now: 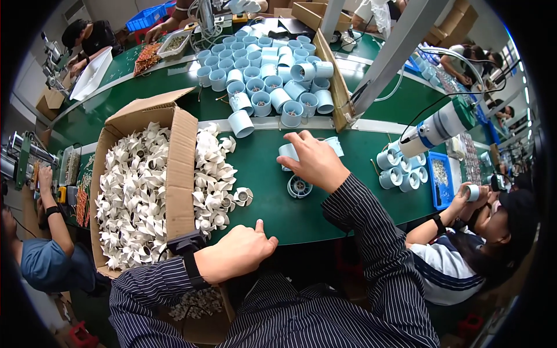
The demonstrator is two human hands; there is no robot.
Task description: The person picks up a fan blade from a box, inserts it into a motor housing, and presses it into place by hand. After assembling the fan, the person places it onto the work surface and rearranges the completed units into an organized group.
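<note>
My right hand [318, 161] grips a light-blue plastic cup-shaped housing [288, 153] from above, thumb and fingers on its sides. Part of another light-blue housing [334, 146] shows just beyond that hand. Close below, an upright housing [299, 187] shows its round open end with a spoked part inside. My left hand [237, 250] hovers by the bench's near edge with two digits apart and nothing visible in it; its palm is hidden. White fan impellers [212, 174] are heaped left of centre, and a single impeller [243, 196] lies at the heap's right side.
A cardboard box [181, 174] full of impellers stands on the left. Many light-blue housings [253, 74] crowd the far conveyor beside a wooden board [332, 81]. At right are more housings [400, 171], a blue tray [441, 181] and a hanging white cylinder [435, 129]. Co-workers sit both sides.
</note>
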